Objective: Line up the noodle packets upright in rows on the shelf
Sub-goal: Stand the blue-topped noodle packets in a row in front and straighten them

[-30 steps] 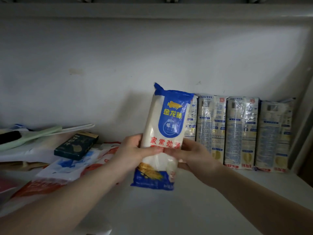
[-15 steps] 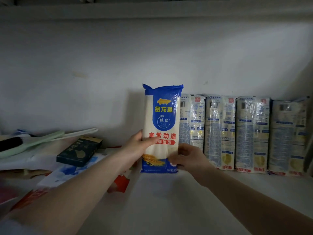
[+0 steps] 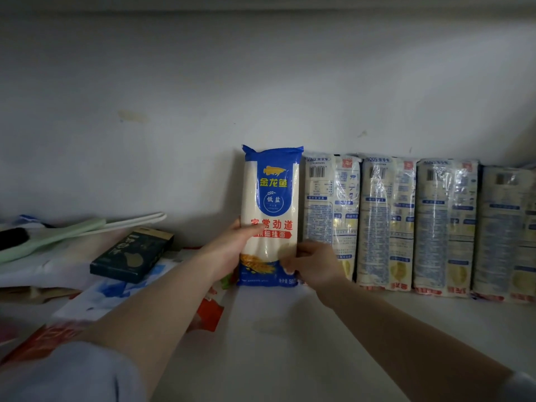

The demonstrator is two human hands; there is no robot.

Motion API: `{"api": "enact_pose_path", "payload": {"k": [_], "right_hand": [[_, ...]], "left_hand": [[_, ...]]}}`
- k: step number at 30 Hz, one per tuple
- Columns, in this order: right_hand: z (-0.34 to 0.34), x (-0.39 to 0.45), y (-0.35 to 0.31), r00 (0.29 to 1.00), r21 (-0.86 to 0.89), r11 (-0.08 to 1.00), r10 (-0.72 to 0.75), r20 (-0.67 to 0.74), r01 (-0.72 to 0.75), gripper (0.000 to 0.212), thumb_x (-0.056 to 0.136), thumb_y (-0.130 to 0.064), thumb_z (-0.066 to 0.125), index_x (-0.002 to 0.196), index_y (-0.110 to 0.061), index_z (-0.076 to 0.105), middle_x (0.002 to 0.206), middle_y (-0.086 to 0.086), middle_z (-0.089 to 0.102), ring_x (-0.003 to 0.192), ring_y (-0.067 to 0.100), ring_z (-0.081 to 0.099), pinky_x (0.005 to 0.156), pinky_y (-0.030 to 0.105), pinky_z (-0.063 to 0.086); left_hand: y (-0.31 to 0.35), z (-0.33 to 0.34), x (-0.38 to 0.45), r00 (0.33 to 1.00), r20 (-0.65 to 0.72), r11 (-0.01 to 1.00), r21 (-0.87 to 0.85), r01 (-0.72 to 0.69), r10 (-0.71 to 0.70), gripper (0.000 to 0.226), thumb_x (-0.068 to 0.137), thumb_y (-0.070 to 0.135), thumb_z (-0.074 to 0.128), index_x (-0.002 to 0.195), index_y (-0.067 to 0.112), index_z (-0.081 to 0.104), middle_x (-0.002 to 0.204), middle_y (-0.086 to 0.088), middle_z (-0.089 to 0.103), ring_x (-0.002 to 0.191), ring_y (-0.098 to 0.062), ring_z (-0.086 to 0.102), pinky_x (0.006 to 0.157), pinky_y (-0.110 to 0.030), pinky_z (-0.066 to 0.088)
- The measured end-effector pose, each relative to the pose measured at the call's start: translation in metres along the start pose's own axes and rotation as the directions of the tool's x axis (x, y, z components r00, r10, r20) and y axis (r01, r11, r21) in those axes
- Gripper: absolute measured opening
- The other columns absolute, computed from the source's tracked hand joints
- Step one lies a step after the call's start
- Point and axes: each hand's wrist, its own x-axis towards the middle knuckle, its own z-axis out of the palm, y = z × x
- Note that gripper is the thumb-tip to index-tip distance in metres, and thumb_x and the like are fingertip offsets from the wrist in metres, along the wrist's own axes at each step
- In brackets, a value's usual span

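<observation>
A blue and white noodle packet [image 3: 271, 198] stands upright on the white shelf [image 3: 290, 329], against the back wall, at the left end of a row. My left hand [image 3: 232, 250] grips its left side, thumb across the front. My right hand [image 3: 314, 265] pinches its lower right edge. To its right stand several pale noodle packets [image 3: 330, 210] upright side by side, their backs facing me, the row [image 3: 443, 224] reaching the right edge of the view.
On the left lies a pile: a dark green box [image 3: 133, 253], a pale green utensil [image 3: 58, 236], white sticks [image 3: 136, 220] and flat red, white and blue bags [image 3: 95, 297]. The shelf's back wall [image 3: 261, 97] rises right behind the packets.
The blue packet went from tilted and lifted in front of the row to upright on the shelf beside the pale packets. Both hands moved back with it.
</observation>
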Motion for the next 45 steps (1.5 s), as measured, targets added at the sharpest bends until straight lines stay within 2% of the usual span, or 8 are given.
{"api": "enact_pose_path", "payload": {"k": [6,14,26,28,31,34,39,45], "right_hand": [[0.003,0.004,0.007,0.999,-0.005,1.0,-0.014,-0.045,0.014,0.021,0.076,0.008,0.066,0.089,-0.008,0.068,0.078,0.004,0.068,0.064,0.013,0.059,0.049,0.019,0.045],[0.007,0.003,0.011,0.998,-0.018,1.0,-0.01,-0.067,0.009,0.029,0.076,0.007,0.066,0.103,-0.005,0.067,0.082,-0.001,0.067,0.078,0.013,0.062,0.064,0.022,0.052],[0.004,0.009,0.013,0.999,-0.095,0.995,0.024,-0.024,-0.026,0.037,0.074,0.005,0.069,0.109,-0.006,0.065,0.096,0.006,0.067,0.09,0.02,0.063,0.074,0.028,0.053],[0.004,0.009,0.011,0.999,-0.224,0.974,0.024,0.038,-0.015,0.042,0.07,0.005,0.072,0.11,-0.007,0.063,0.101,0.005,0.066,0.097,0.021,0.062,0.076,0.028,0.052],[0.004,0.013,0.005,0.996,-0.388,0.922,0.046,0.071,-0.015,0.047,0.066,0.002,0.075,0.111,-0.004,0.062,0.106,0.008,0.065,0.1,0.023,0.061,0.08,0.031,0.053],[0.005,0.018,0.002,0.994,-0.467,0.884,0.062,0.087,-0.014,0.049,0.067,-0.002,0.076,0.114,-0.003,0.06,0.112,0.011,0.063,0.104,0.025,0.06,0.088,0.037,0.054],[0.005,0.022,-0.004,0.988,-0.532,0.847,0.082,0.129,-0.001,0.05,0.074,-0.007,0.074,0.12,-0.004,0.055,0.116,0.01,0.061,0.106,0.024,0.059,0.091,0.039,0.053],[0.002,0.025,-0.012,0.982,-0.605,0.795,0.074,0.171,0.046,0.041,0.083,-0.017,0.067,0.119,-0.006,0.052,0.113,0.01,0.06,0.101,0.024,0.061,0.082,0.032,0.055]], "left_hand": [[-0.003,0.005,0.004,0.999,-0.045,0.999,0.028,0.031,-0.029,0.028,0.088,0.017,0.061,0.114,0.019,0.052,0.104,-0.008,0.069,0.097,-0.028,0.065,0.091,-0.044,0.05],[-0.015,-0.003,0.008,0.99,-0.132,0.92,0.382,0.092,-0.044,0.026,0.075,-0.002,0.05,0.093,0.016,0.058,0.109,-0.01,0.064,0.104,-0.026,0.057,0.099,-0.042,0.045],[-0.014,-0.006,0.006,0.99,-0.1,0.879,0.459,0.131,-0.095,0.032,0.074,-0.001,0.053,0.098,0.019,0.063,0.105,-0.008,0.067,0.103,-0.027,0.06,0.099,-0.047,0.045],[-0.01,-0.01,0.006,0.995,-0.068,0.806,0.583,0.1,-0.075,0.038,0.073,-0.002,0.062,0.107,0.014,0.064,0.107,-0.008,0.067,0.103,-0.026,0.06,0.096,-0.044,0.048],[0.001,-0.012,-0.001,0.997,0.082,0.481,0.874,-0.074,0.005,0.051,0.067,0.001,0.076,0.115,0.012,0.062,0.115,-0.005,0.065,0.106,-0.024,0.059,0.091,-0.036,0.051],[0.002,-0.014,-0.005,0.986,0.166,0.319,0.936,-0.15,-0.022,0.062,0.066,0.008,0.081,0.121,0.017,0.053,0.122,-0.001,0.06,0.112,-0.023,0.056,0.093,-0.034,0.049],[0.001,-0.019,0.001,0.984,0.157,0.302,0.945,-0.126,-0.083,0.065,0.067,0.013,0.081,0.125,0.021,0.053,0.124,-0.001,0.06,0.112,-0.022,0.056,0.096,-0.038,0.049],[-0.003,-0.029,0.004,0.984,0.177,0.435,0.886,-0.161,0.003,0.057,0.07,0.01,0.077,0.12,0.018,0.052,0.118,-0.002,0.062,0.108,-0.019,0.057,0.093,-0.033,0.049]]}}
